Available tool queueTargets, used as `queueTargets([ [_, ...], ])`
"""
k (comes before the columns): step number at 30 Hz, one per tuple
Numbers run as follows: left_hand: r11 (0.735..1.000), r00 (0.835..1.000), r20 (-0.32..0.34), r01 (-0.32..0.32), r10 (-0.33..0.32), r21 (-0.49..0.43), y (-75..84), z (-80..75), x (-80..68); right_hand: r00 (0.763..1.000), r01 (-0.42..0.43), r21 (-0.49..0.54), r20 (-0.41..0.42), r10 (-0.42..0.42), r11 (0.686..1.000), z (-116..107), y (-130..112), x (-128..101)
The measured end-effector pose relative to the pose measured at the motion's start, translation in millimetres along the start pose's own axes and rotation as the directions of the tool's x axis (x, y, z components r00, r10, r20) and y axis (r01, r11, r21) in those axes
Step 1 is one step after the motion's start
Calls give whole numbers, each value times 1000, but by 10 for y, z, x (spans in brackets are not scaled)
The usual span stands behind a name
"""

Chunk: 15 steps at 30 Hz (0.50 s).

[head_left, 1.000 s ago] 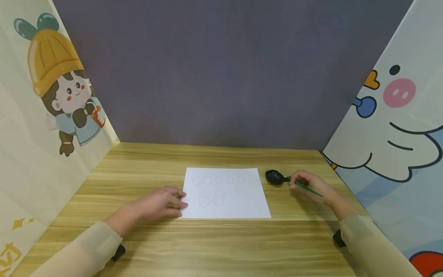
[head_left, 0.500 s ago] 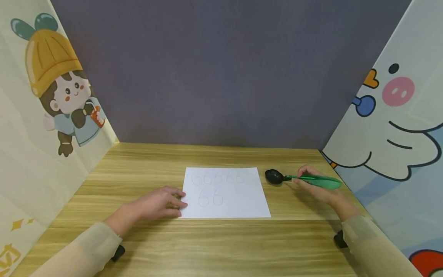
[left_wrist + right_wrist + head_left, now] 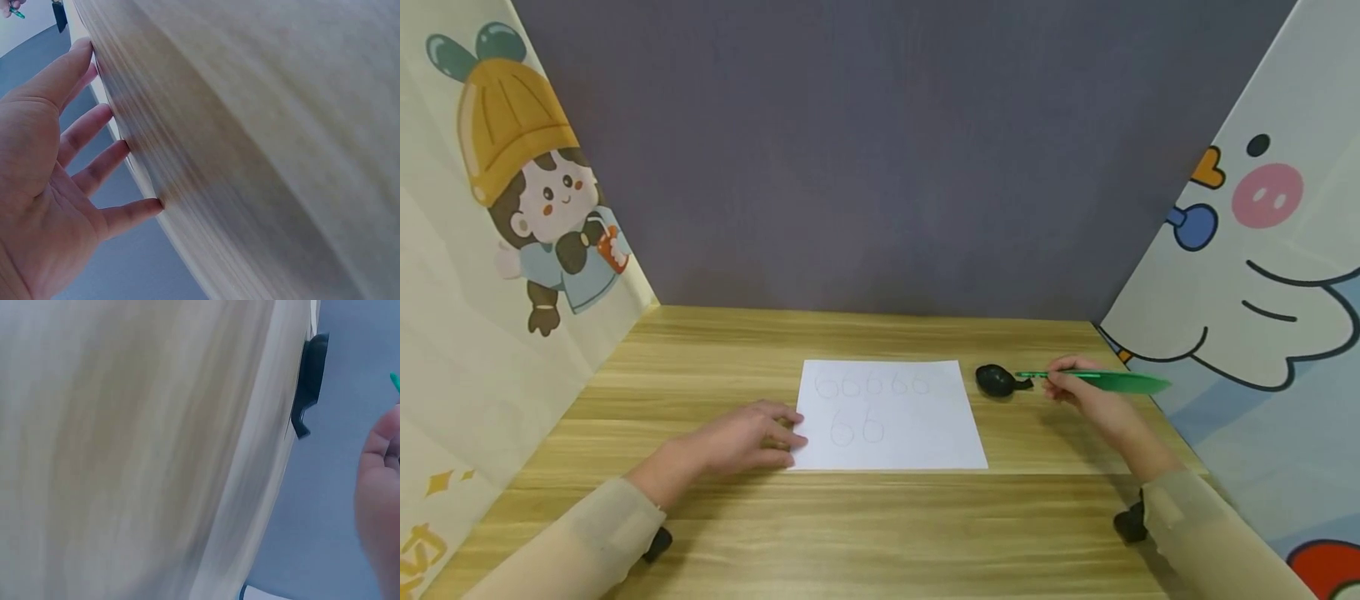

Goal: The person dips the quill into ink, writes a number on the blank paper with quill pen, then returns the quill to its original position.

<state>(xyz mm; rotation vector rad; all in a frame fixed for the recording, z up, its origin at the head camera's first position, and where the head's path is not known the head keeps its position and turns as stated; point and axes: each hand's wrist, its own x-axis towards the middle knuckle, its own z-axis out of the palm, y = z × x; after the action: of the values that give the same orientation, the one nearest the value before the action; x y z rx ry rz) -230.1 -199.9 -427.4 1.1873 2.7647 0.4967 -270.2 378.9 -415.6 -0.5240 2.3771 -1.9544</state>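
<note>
Green pen | pinched in right hand | left hand spread, touching paper

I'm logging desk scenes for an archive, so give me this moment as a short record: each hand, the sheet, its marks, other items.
Left hand: touches the paper's left edge
Right hand: pinches a green pen-like item, apart from the black object
Paper: white, flat on the wooden table
Marks: faint 6s, five in the upper row, two in the lower
Black object: rounded, short stem, right of the paper
</note>
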Motion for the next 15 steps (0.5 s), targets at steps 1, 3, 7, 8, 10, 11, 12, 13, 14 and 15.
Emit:
queueTargets([
  [1, 1000, 1000, -1, -1, 1, -3, 1, -1, -1, 1000, -8, 34, 6, 8, 999, 11, 2, 0],
  [3, 1000, 1000, -1, -2, 2, -7, -1, -1, -4, 1000, -18, 88, 10, 17, 996, 39, 9, -2],
  [7, 1000, 1000, 3, 6, -6, -7, -5, -7, -5, 1000, -29, 129, 12, 28, 991, 94, 21, 8],
  [8, 1000, 1000, 4, 7, -7, -7, -8, -7, -4, 999, -36, 124, 4, 36, 992, 110, 20, 12],
  [10, 1000, 1000, 4, 5, -5, -7, -12, -7, -2, 998, -58, 105, -15, 60, 993, 135, 17, 23],
  [11, 1000, 1000, 3, 4, -4, -9, -14, -7, 0, 997, -71, 95, -27, 74, 993, 142, 16, 30],
  [12, 1000, 1000, 3, 4, -4, -12, -16, -6, 1, 996, -84, 77, -36, 87, 993, 147, 15, 36],
  [13, 1000, 1000, 3, 3, -3, -13, -17, -5, 3, 994, -96, 68, -49, 100, 993, 152, 13, 44],
  [14, 1000, 1000, 2, 2, -2, -16, -17, -5, 4, 992, -109, 61, -60, 113, 992, 153, 12, 52],
  [15, 1000, 1000, 2, 1, -1, -17, -17, -6, 5, 990, -120, 54, -69, 123, 991, 152, 11, 63],
])
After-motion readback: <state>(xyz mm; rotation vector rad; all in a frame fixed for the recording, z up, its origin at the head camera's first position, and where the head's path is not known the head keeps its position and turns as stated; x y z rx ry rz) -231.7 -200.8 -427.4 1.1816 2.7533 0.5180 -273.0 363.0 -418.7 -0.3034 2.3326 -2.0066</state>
